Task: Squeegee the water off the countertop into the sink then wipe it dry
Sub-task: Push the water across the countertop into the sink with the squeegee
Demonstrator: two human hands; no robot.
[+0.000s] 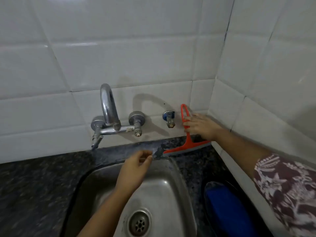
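Note:
My right hand (201, 126) grips the looped handle of an orange squeegee (188, 144), held upright against the back wall. Its blade rests on the dark granite countertop (119, 151) just behind the sink's right rear corner. A wet, pale streak shows on the strip of counter between wall and sink. My left hand (136, 166) hovers over the back rim of the steel sink (172, 194), fingers loosely curled with nothing in them. A blue cloth (227, 209) lies on the counter to the right of the sink.
A chrome wall tap (109, 115) with two valves stands above the sink's back left. A small brass and blue valve (169, 118) sticks out of the tiles just left of the squeegee handle. White tiled walls meet in a corner at the right.

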